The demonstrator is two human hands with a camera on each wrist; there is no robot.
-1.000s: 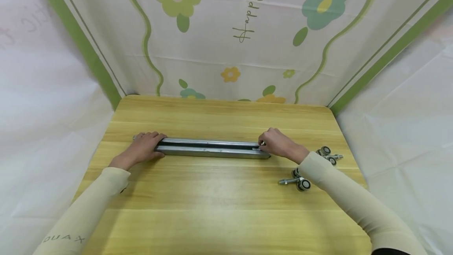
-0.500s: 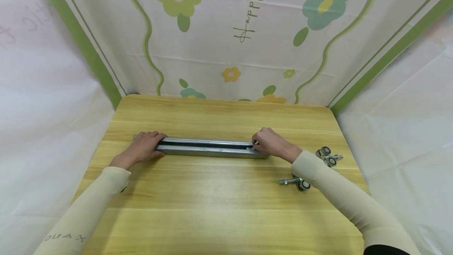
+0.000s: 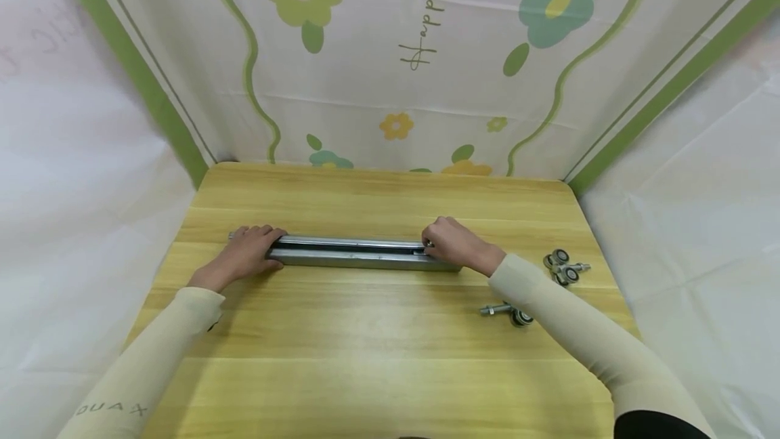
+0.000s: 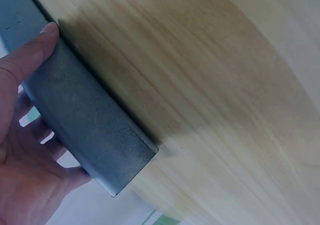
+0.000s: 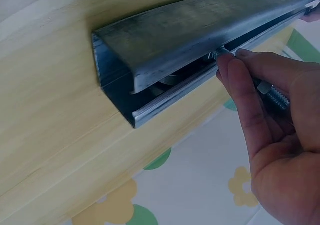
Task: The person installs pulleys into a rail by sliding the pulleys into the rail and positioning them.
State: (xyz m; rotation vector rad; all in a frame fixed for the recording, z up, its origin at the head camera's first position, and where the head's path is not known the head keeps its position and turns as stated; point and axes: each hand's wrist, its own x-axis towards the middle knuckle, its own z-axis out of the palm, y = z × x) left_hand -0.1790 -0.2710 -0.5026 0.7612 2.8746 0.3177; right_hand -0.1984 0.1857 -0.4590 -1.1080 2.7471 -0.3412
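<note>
Shifted leftward since a moment ago: my right hand (image 3: 457,246), thumb and fingers pinching a silver threaded metal bolt (image 5: 277,98). Nearest: one grey metal roller trolley (image 3: 521,318), lying on the yellow wood-grain table (image 3: 378,344). Next: one long grey slotted metal channel (image 3: 353,261), same table, the bolt at its slot near the right end; my left hand (image 3: 246,251) grips the left end, thumb and fingers on opposite sides. Apart, right: second roller trolley (image 3: 571,275). Rear: white flower-printed curtain (image 3: 359,66).

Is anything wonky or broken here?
Nothing looks spilled or broken. One odd thing: the word "Happy" on the cloth behind the table runs sideways, reading upward instead of across. Up close, the metal rail has small dark marks, maybe just scuffs.
</note>
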